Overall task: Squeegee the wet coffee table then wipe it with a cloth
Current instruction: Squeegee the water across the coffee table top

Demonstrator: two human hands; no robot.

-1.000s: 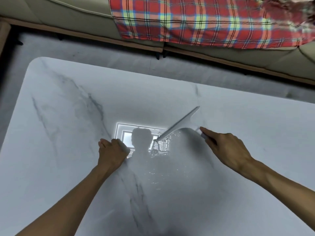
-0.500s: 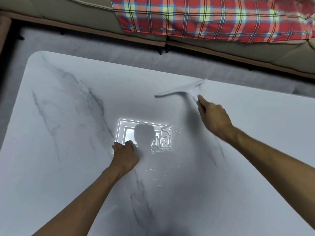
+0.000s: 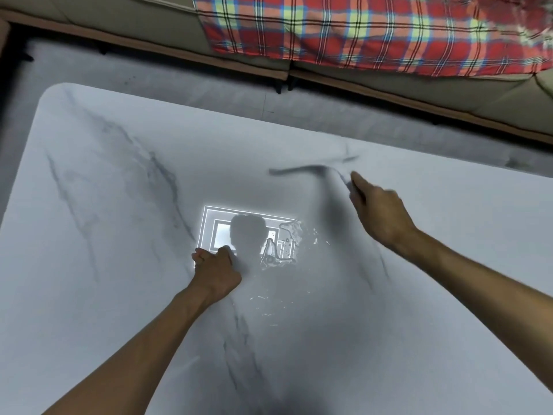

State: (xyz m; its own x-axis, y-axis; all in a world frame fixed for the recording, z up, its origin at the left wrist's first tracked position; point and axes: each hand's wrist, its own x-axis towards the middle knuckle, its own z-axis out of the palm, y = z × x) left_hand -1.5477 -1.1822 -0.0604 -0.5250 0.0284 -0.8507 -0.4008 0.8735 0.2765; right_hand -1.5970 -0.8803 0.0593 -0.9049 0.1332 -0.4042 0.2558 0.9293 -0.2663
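Table (image 3: 119,265): white marble-look top with grey veins and a rounded far-left corner, glossy, showing a bright rectangular reflection near the centre. Water (image 3: 288,247): a patch of beads and streaks at the reflection's right end, with scattered drops trailing nearer. Squeegee (image 3: 311,168): pale, T-shaped, motion-blurred, with the blade set crosswise over the far right of the top, beyond the water, and the handle gripped by the right hand (image 3: 380,214).

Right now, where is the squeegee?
Head view: the squeegee is right of centre, toward the far edge of the table, held by the right hand.
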